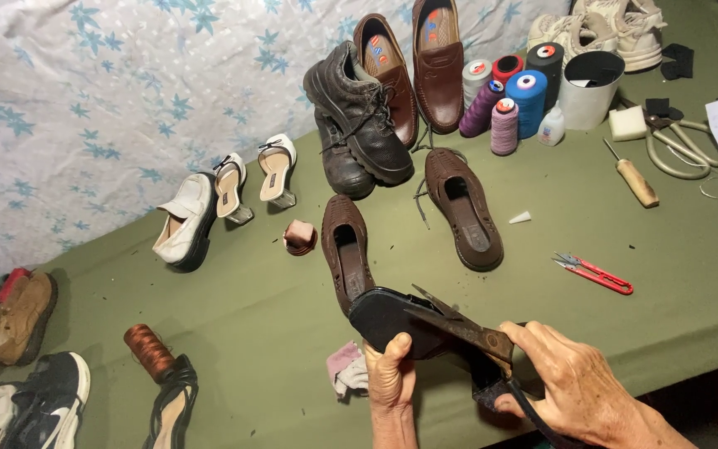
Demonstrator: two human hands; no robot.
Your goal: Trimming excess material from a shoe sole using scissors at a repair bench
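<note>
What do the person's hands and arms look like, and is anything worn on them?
Both hands are bare: the left hand and right hand show no gloves, rings or watch. The visible wrists and forearms carry no sleeves. The knuckles look wrinkled and veined.

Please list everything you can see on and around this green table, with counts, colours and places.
black flat insole piece: one, front centre, held.
large dark metal shears: one, across the insole.
brown woven slip-on shoes: two, centre.
black leather boots: two, behind them.
brown leather loafers: two, back centre.
thread cones: about seven, purple, blue, red, black, back right.
white cup: one, back right.
wooden-handled awl: one, right.
red thread snips: one, right.
white heeled sandals: two, left.
copper thread spool: one, front left.
left hand: grip on the insole.
right hand: grip on the shears.
</note>
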